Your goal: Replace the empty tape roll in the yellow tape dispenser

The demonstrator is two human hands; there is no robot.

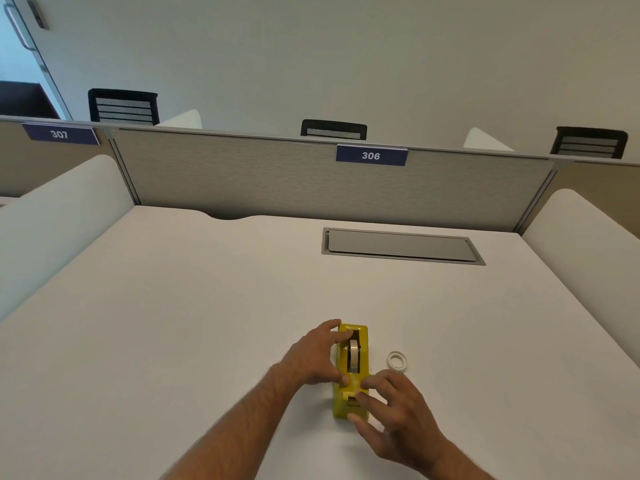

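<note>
The desk (173,323) lies open all around; only the loose roll (397,360) sits right of the dispenser (350,372).

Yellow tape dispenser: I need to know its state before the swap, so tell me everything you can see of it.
The yellow tape dispenser looks like glossy plastic, a long block lying flat on the white desk. A pale roll stands on edge in its open slot. The left hand grips its left side; the right hand rests fingers on its near end.
</note>
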